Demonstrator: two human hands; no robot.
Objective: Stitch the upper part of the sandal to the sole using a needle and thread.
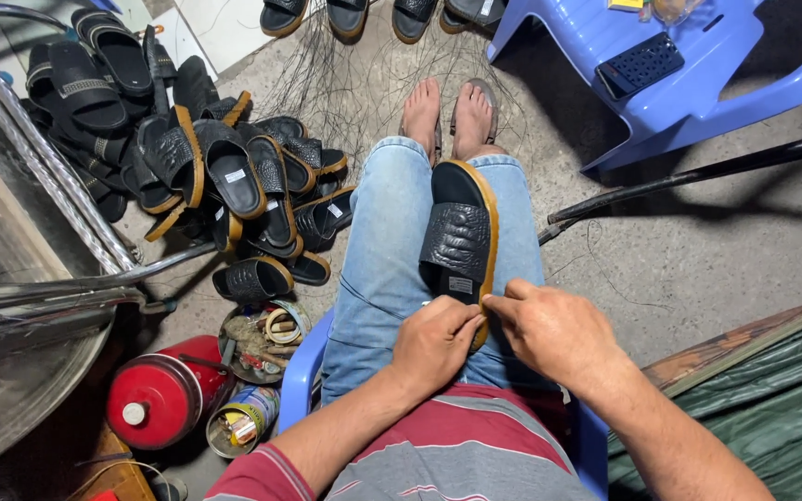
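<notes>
Concrete floor (698,250), blue plastic chair (661,102)

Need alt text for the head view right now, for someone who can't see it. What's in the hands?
Both hands, left hand and right hand, pinch the heel end of a black slide sandal with a tan sole lying along the person's jeans-clad lap. A pile of matching sandals sits on the concrete floor to the left, near a red cylinder; a blue plastic chair stands ahead right.

**Wearer, head view: clothing and build**

Both forearms bare to above the elbow. Left hand (433,345) and right hand (554,331): no rings, watch or gloves. Short-sleeved shirt (471,445), horizontal stripes in dark red and grey with thin white lines. Light blue jeans (382,250), faded, cuffs rolled. Feet in open sandals (461,116).
</notes>
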